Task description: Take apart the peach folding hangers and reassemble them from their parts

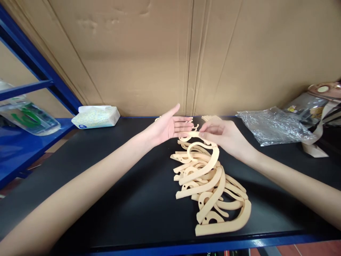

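Note:
A pile of beige folding hangers (pixel 213 185), with curved arms and hooks, lies on the black tabletop (pixel 128 199) in the middle of the view. At the far end of the pile, my right hand (pixel 226 137) pinches one beige hanger piece (pixel 192 134) between thumb and fingers. My left hand (pixel 170 126) is open, palm showing and fingers stretched toward the right hand. Its lower fingers are beside the pinched piece; whether they touch it I cannot tell. More beige pieces (pixel 197 127) are partly hidden behind both hands.
A tissue pack (pixel 96 116) stands at the back left, near a blue metal frame (pixel 34 67) and a large clear bottle (pixel 30 115). Crumpled clear plastic (pixel 274 126) and a clear bag with a strap (pixel 311 105) lie at the right. Cardboard (pixel 128 53) walls the back.

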### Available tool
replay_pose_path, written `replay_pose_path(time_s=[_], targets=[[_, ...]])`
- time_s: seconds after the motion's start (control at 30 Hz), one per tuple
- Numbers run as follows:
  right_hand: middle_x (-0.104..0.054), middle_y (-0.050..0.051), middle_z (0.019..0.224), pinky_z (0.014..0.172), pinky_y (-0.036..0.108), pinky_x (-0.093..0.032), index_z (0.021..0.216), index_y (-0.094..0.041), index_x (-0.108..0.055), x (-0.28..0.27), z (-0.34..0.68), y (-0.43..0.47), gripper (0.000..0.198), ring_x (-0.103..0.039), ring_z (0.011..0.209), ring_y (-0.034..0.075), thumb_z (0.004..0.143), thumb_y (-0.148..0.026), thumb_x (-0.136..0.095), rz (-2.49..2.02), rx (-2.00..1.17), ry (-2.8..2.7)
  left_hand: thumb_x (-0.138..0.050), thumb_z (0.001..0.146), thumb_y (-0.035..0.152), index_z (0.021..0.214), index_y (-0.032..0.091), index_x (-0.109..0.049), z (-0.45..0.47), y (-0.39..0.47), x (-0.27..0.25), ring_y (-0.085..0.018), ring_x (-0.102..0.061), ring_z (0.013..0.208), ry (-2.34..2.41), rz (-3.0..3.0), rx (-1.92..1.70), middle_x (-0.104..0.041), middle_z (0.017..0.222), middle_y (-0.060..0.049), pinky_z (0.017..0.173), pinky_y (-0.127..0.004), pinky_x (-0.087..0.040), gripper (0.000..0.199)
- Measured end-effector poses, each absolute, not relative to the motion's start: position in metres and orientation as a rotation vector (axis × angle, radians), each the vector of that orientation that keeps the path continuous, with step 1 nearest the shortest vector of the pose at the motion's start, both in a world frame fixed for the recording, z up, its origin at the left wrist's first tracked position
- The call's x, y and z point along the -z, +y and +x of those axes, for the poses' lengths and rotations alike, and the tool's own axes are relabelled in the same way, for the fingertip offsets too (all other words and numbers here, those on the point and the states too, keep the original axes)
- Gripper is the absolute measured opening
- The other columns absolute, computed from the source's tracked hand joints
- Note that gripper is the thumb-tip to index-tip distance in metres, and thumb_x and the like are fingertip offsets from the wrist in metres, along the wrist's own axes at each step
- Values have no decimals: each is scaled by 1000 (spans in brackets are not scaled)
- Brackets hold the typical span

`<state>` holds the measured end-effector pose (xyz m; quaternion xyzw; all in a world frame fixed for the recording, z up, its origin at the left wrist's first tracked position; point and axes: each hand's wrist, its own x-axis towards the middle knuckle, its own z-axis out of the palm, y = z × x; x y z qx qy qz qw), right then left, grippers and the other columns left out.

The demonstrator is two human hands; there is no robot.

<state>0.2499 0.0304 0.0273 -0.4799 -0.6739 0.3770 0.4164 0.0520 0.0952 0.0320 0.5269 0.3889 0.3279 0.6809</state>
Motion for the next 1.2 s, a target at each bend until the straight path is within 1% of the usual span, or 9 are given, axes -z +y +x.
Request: replay_pose_path(time_s=[0.13, 0.4, 0.5, 0.57, 0.7, 0.83, 0.93, 1.03, 1.2], targets=[[-66, 2, 73, 59, 26, -45, 79, -19, -65, -30, 252, 46, 17, -59, 66, 14, 70, -33, -67, -1199, -975, -1486, -67, 80, 48, 102, 17, -64, 59, 98, -32, -24, -54, 118, 1090, 1156, -1094, -61, 127, -10, 89, -31, -48, 39], [-59, -2, 65, 49, 21, -37, 92, -18, -66, -23, 255, 61, 25, -51, 55, 9, 73, -34, -68, -1151, -1118, -1369, -55, 89, 18, 87, 13, -66, 79, 90, -22, -16, -66, 94, 881, 1024, -900, -71, 101, -10, 88, -27, -51, 12], [-56, -3, 62, 52, 23, -38, 95, -18, -65, -22, 259, 67, 22, -50, 55, 10, 76, -31, -65, -1164, -1093, -1358, -44, 93, 13, 83, 13, -61, 81, 90, -24, -10, -64, 68, 893, 970, -945, -68, 78, -5, 68, -21, -53, 20], [-60, 0, 67, 55, 25, -41, 96, -17, -65, -26, 266, 72, 20, -54, 59, 12, 79, -26, -59, -1240, -1043, -1422, -40, 96, 17, 81, 14, -57, 80, 89, -27, -5, -49, 44, 888, 945, -923, -56, 59, 2, 43, -15, -42, 23], [-69, 4, 85, 66, 28, -43, 93, -19, -67, -42, 279, 80, 22, -61, 74, 17, 88, -31, -49, -1399, -531, -1996, -34, 100, 20, 76, 14, -52, 80, 84, -36, -1, -21, 30, 853, 913, -723, -31, 49, 8, 27, -12, -14, 31], [-68, 7, 91, 61, 29, -36, 96, -19, -64, -47, 280, 82, 30, -61, 76, 19, 97, -34, -38, -1306, 258, -2511, -26, 101, 18, 72, 16, -46, 84, 75, -43, -1, -17, 30, 831, 931, -616, -26, 51, 9, 27, -12, -12, 35], [-65, 7, 81, 52, 29, -29, 94, -16, -60, -40, 275, 81, 26, -55, 61, 17, 96, -25, -36, -1281, 498, -2621, -26, 102, 28, 72, 16, -45, 88, 68, -42, -2, -16, 31, 846, 998, -612, -25, 51, 9, 28, -13, -12, 37], [-59, 4, 70, 52, 28, -28, 88, -15, -58, -36, 270, 83, 25, -48, 54, 14, 95, -19, -34, -1286, 264, -2636, -28, 101, 36, 72, 18, -43, 91, 65, -36, -3, -15, 32, 919, 1107, -667, -23, 50, 10, 31, -15, -12, 38], [-52, 0, 62, 58, 26, -32, 71, -17, -57, -40, 271, 93, 30, -44, 57, 11, 93, -30, -42, -1209, -506, -2331, -37, 98, 35, 69, 18, -47, 93, 68, -23, -5, -26, 37, 1069, 1400, -822, -32, 50, 7, 40, -18, -21, 35]])
